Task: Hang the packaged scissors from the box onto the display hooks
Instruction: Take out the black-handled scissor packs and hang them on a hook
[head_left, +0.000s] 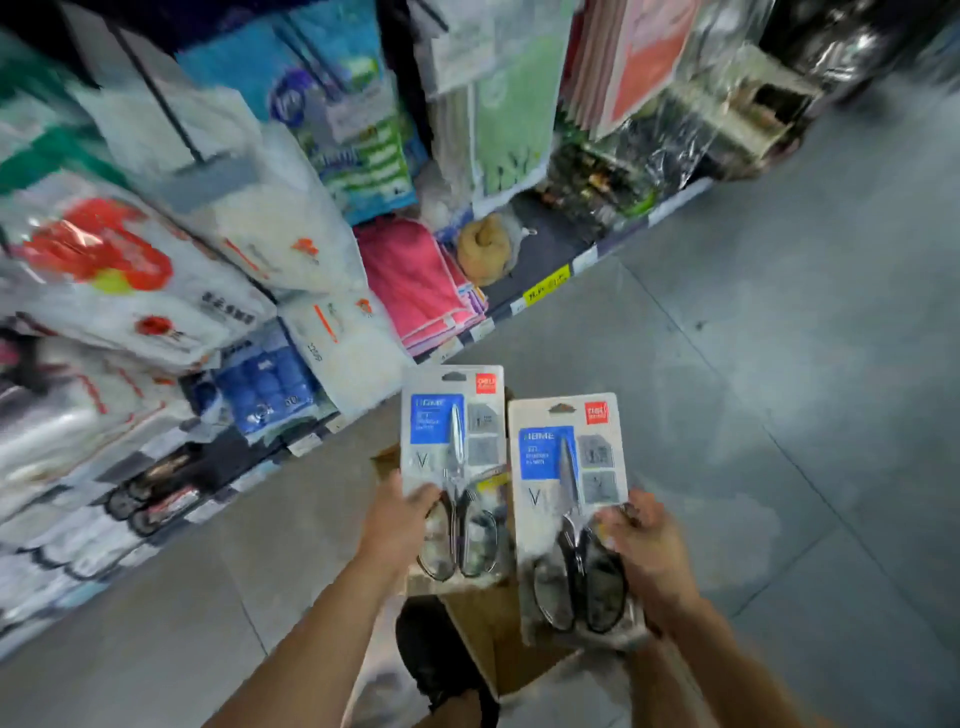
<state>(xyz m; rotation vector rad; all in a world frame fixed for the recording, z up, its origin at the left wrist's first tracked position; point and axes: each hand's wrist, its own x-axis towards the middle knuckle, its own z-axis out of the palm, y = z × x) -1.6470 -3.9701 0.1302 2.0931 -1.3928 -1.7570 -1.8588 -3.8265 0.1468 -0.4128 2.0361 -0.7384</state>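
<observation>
The left hand (400, 525) grips a white card-backed blister pack of black-handled steel scissors (434, 423) by its left edge, thumb pressed on the clear front just beside the handles, the other fingers hidden behind the card; the right hand (649, 551) holds a second, matching white blister pack of scissors (550, 452) at its right edge, fingers curled over the front near the pivot; both packs stand upright, side by side and just apart, each with a blue label and a red logo at the top, the left one a little farther away and higher; below and behind them sits an open brown cardboard box (493, 639) on the grey tiled floor (779, 364), its contents hidden by the packs; to the left and far side runs store shelving crowded with bagged goods, blurred; a black metal display hook (166, 109) with a grey end plate juts out at far left; folded pink cloths (415, 280) lie on the low shelf, near a yellow price label (545, 283).
</observation>
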